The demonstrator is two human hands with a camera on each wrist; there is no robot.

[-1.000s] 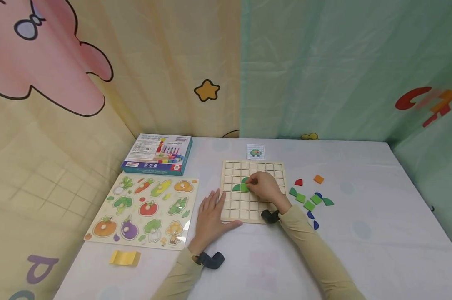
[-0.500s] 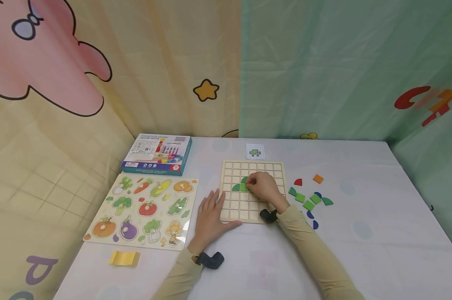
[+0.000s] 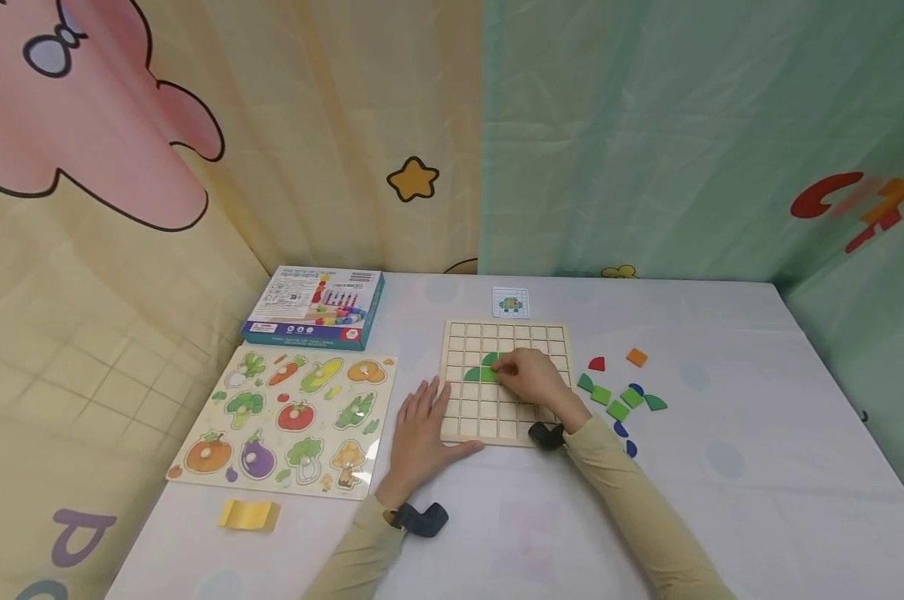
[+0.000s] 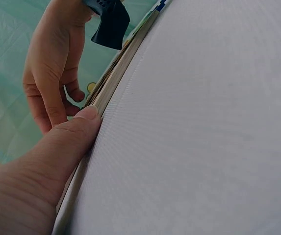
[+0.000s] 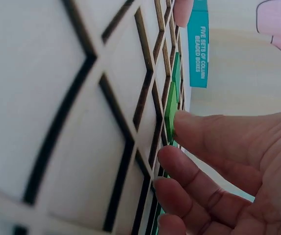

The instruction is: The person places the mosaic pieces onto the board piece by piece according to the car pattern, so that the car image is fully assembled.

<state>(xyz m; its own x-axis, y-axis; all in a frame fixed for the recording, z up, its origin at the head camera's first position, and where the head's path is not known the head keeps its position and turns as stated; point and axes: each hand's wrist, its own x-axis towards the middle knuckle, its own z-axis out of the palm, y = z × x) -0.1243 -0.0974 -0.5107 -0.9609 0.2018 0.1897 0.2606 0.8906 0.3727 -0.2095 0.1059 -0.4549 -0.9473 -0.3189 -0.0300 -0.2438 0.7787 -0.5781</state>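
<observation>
A wooden grid board [image 3: 466, 425] lies at mid-table. On it sit a light green square tile [image 3: 488, 375] and dark green quarter-round tiles [image 3: 471, 376], one to its left and one behind it. My right hand [image 3: 532, 377] reaches over the board; its thumb and bent fingers pinch at the square tile. In the right wrist view the thumb touches the tile [image 5: 171, 110], and the other fingertips are close to the grid. My left hand [image 3: 422, 433] rests by the board's left front corner with straight fingers, its thumb [image 4: 76, 128] against the board's front edge.
Right of the board lie loose tiles: several green squares [image 3: 618, 410], a red quarter-round [image 3: 597, 364], an orange square [image 3: 636, 357], blue half-rounds [image 3: 621, 429]. A pattern card [image 3: 511, 303] is behind. Leftward are a vegetable puzzle [image 3: 324, 433], box [image 3: 312, 308] and yellow block [image 3: 249, 516].
My right hand has shifted slightly right and toward the front, its fingers still at the green tiles. The left hand and the tiles have stayed in place.
</observation>
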